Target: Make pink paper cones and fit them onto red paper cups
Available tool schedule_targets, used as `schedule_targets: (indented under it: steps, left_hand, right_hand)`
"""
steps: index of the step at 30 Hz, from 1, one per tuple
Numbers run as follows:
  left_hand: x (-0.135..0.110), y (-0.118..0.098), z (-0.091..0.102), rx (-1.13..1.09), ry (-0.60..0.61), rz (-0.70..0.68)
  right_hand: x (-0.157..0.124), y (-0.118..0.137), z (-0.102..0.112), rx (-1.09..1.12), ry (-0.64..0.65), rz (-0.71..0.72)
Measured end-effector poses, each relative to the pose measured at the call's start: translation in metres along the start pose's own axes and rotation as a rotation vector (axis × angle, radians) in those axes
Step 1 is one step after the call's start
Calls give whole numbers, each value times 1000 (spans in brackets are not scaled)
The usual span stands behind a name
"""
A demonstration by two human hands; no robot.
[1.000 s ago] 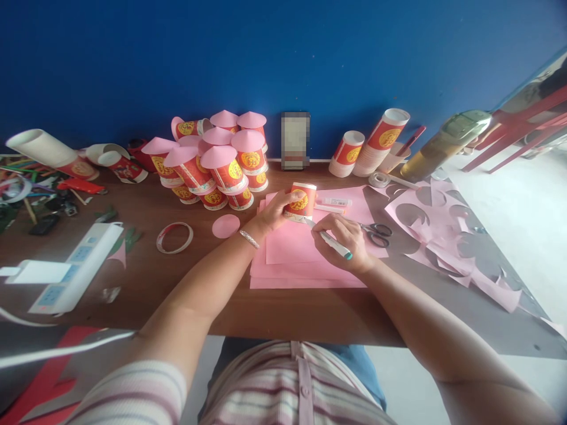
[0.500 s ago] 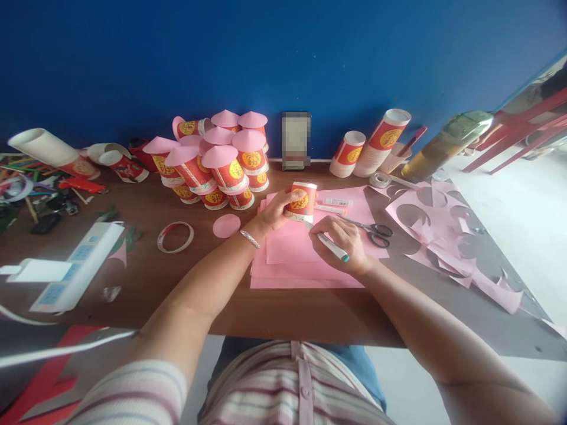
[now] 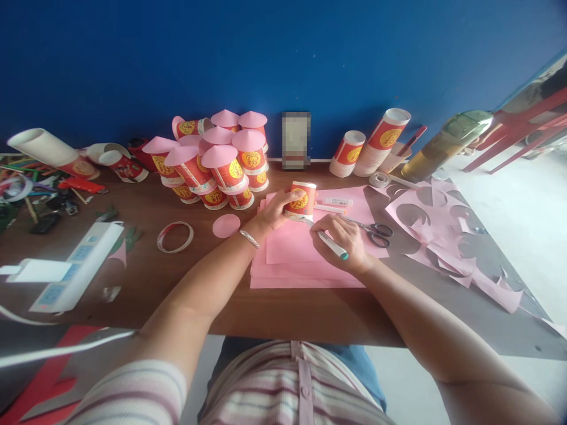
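Observation:
My left hand (image 3: 282,208) is wrapped round a red paper cup (image 3: 305,199) with a yellow emblem, thumb across its front. In my right hand (image 3: 340,237) is a white marker pen (image 3: 332,245) with a green end, its tip close to the cup's white lower band; contact I cannot make out. Both are above pink paper sheets (image 3: 290,251). Scissors (image 3: 376,234) with dark handles lie just right of my right hand. Behind it rest a glue stick (image 3: 339,202) and an orange-and-white pen (image 3: 332,209). A pink paper circle (image 3: 226,225) lies left of the sheets.
Several red cups with pink cone tops (image 3: 220,156) are stacked at the back left. A tape roll (image 3: 175,237) and a power strip (image 3: 77,268) lie left. Cup stacks (image 3: 384,141), a bottle (image 3: 445,144) and pink paper scraps (image 3: 443,230) occupy the right side.

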State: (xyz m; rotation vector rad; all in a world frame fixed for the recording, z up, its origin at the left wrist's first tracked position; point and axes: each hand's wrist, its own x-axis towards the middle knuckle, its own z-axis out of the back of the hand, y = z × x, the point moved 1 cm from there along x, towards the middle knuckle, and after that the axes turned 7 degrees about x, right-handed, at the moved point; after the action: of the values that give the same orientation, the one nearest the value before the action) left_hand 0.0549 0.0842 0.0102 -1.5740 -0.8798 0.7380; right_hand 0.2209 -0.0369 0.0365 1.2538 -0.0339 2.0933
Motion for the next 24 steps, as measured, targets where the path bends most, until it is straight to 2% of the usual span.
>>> schedule_targets:
  steps: [4, 10, 12, 16, 24]
  left_hand:
    - [-4, -1, 6, 185, -58, -174]
    - [-3, 4, 11, 239, -108, -209]
    - [-2, 2, 8, 190, -75, -193]
    - [-2, -5, 0, 8, 90, -80]
    - [-4, -9, -4, -40, 66, -11]
  right_hand:
    - [1, 0, 0, -34, 2, -6]
    - [0, -1, 0, -36, -11, 0]
    - [-1, -2, -1, -47, -9, -7]
    - [-2, -3, -1, -54, -18, 8]
    - [1, 2, -1, -4, -34, 54]
